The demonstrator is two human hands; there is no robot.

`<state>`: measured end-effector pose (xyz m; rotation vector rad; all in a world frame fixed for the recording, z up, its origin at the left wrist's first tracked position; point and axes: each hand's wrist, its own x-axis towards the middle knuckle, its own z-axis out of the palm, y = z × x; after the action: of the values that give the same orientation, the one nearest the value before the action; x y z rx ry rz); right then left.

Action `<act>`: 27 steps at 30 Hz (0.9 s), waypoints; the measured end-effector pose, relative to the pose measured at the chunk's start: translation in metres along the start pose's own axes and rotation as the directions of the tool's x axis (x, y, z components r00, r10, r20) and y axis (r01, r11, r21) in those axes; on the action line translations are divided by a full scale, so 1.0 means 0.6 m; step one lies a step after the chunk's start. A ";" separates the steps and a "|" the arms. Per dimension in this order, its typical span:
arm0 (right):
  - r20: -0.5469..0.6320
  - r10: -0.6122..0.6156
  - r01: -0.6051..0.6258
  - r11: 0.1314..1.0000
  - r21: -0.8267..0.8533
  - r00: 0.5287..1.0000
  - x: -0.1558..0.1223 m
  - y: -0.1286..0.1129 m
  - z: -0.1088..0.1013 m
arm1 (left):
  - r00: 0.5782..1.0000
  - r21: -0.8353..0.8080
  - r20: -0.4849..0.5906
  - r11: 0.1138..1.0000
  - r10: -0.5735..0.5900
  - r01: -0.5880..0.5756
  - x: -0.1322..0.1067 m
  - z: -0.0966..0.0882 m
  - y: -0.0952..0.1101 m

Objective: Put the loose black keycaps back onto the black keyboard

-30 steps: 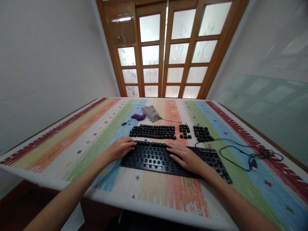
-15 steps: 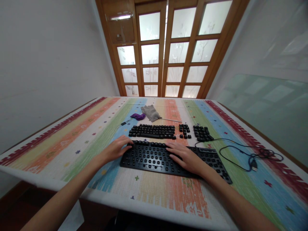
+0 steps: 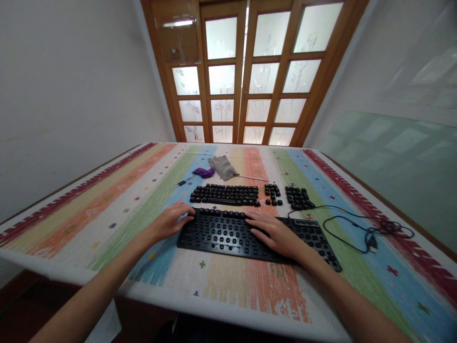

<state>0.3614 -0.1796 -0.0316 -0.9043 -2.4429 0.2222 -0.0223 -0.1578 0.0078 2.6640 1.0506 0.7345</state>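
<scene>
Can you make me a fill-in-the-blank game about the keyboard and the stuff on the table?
1. The right hand rests on the keyboard, and the left hand is at its ____ end.
2. The tangled cable lies to the keyboard's ____ side.
3. Beside the purple cloth is a larger cloth coloured ____.
4. The loose keycaps are all coloured ____.

Missing words: left; right; gray; black.

Reaches in with left forearm point(image 3: 103, 276) from the lower left and right forearm point(image 3: 348, 295) from the lower right, both bare. Bends left hand point(image 3: 173, 220) at the knuckles, with thumb apart from index finger. Extends right hand point(image 3: 272, 232) palm down, with fingers nearly straight and thumb spread.
</scene>
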 end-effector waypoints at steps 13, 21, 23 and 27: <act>-0.106 -0.102 0.096 0.994 -0.059 0.989 0.076 -0.061 0.009 | 0.999 0.027 -0.023 0.999 0.035 -0.034 -0.002 0.005 -0.006; -0.001 -0.200 0.199 0.977 -0.080 0.980 0.182 -0.120 0.064 | 0.999 0.119 -0.013 0.992 0.047 -0.045 0.001 0.010 0.003; 0.033 -0.189 0.191 0.976 -0.103 0.981 0.201 -0.131 0.077 | 0.999 0.133 -0.019 0.990 0.044 -0.041 0.002 0.011 0.004; 0.089 -0.158 0.169 0.976 -0.139 0.983 0.219 -0.146 0.092 | 0.998 0.142 -0.023 0.989 0.050 -0.046 0.004 0.009 0.004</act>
<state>0.1992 -0.1601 0.0042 -0.7614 -2.6177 0.0189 -0.0169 -0.1578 0.0048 2.8154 1.0867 0.7320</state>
